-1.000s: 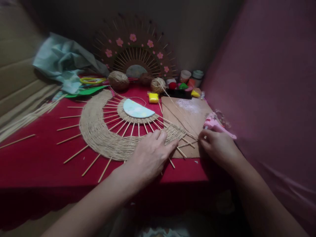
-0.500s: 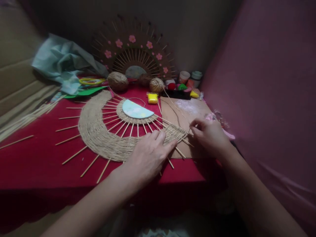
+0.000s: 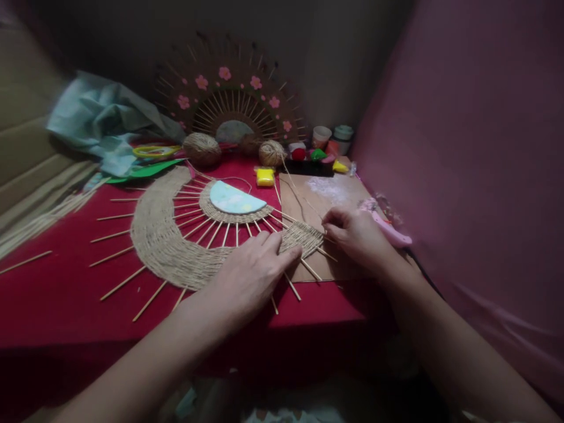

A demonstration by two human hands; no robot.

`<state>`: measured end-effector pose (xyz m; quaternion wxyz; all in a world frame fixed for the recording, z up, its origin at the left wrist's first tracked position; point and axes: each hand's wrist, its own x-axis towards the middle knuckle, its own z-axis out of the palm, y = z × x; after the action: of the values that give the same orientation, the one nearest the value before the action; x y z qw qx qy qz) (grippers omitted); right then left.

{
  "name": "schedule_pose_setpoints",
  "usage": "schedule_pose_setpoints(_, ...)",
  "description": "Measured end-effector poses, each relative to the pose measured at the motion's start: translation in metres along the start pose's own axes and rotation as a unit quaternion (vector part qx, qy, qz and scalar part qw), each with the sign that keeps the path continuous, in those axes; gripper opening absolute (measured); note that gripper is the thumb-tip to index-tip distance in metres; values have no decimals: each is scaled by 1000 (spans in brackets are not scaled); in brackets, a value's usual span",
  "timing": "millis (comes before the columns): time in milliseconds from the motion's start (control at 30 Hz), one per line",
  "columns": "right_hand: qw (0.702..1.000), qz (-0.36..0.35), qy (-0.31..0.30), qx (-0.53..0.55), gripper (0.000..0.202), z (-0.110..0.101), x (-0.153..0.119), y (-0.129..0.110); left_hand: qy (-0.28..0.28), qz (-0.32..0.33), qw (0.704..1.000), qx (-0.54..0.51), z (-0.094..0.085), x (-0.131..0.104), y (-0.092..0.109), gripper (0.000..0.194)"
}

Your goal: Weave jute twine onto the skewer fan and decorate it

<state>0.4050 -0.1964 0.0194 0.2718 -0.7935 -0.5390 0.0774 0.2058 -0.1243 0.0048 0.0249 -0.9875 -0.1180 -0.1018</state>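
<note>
1. Fingertips of the right hand (image 3: 363, 238) have moved in toward the weave's end, pinched together on twine (image 3: 307, 202), which brings the strand close to the outermost sticks (image 3: 327, 254).
2. Left hand (image 3: 249, 264) lies flat, fairly open, on the woven band (image 3: 167, 247).
3. That band curves across the table (image 3: 53, 305), its right end over the cardboard's (image 3: 359, 194) left edge.
4. Twine ball (image 3: 272, 153) rests beyond the cardboard's rear left corner.

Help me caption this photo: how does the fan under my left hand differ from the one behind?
The front fan lies flat; the back fan stands up. The front fan's band is plain tan, while the back fan's is dark brown with pink flowers. Both have radiating sticks and a pale half-round centre.
</note>
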Motion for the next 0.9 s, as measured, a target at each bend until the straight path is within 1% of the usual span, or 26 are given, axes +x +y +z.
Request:
schedule_pose_setpoints(100, 1000, 11, -5, 19, 14, 1, 0, 2, -1, -6, 1000, 0, 1, -1, 1, 31)
schedule_pose_setpoints(200, 998, 7, 7, 57, 14, 0, 0, 3, 1, -8, 1000, 4, 3, -2, 3, 33)
schedule_pose_setpoints(300, 997, 11, 14, 69, 13, -2, -1, 2, 6, -14, 1000, 8, 4, -3, 3, 32)
schedule_pose_setpoints(400, 995, 34, 6, 93, 11, -4, -4, 2, -2, -16, 1000, -4, 0, -3, 3, 31)
schedule_pose_setpoints(533, 989, 49, -10, 141, 9, -3, -4, 4, -31, -38, 997, -55, -10, 2, 0, 27)
schedule_pose_setpoints(600, 987, 43, -7, 154, 9, -3, -4, 6, -18, -37, 996, -84, -12, 11, -3, 27)
schedule_pose_setpoints(733, 989, 25, 19, 144, 10, 0, -4, 8, 50, 14, 992, -118, -8, 43, -11, 26)
schedule_pose_setpoints(800, 991, 17, 31, 129, 11, 1, -6, 9, 49, 25, 989, -141, -7, 62, -14, 24)
schedule_pose_setpoints(867, 992, 15, 39, 117, 12, 2, -8, 9, 17, 12, 984, -178, -8, 79, -14, 22)
schedule_pose_setpoints(900, 992, 17, 42, 115, 12, 2, -8, 8, -11, -4, 979, -202, -8, 87, -14, 22)
